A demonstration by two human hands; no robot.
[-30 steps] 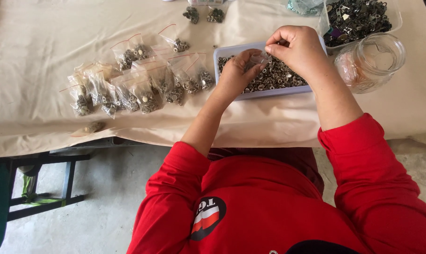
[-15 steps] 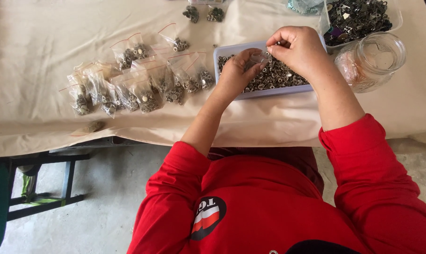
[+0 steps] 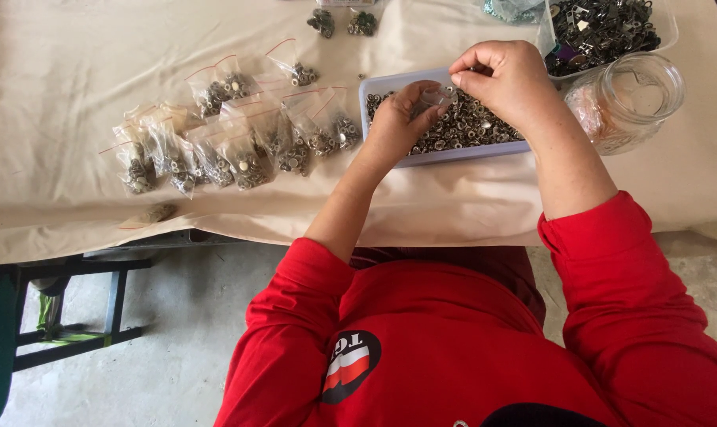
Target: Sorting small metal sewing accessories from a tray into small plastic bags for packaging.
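Hands stay together over the tray (image 3: pixel 374 83) of snaps, left hand (image 3: pixel 394 126) and right hand (image 3: pixel 505 79) both pinching a small clear bag (image 3: pixel 436 96), barely shifted, filling ongoing.

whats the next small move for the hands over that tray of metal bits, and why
Probably drop the pinched pieces into the small clear bag. The left hand holds it over the tray of metal pieces, and the right hand has its fingertips pinched at the bag's mouth. Filled bags already lie to the left.
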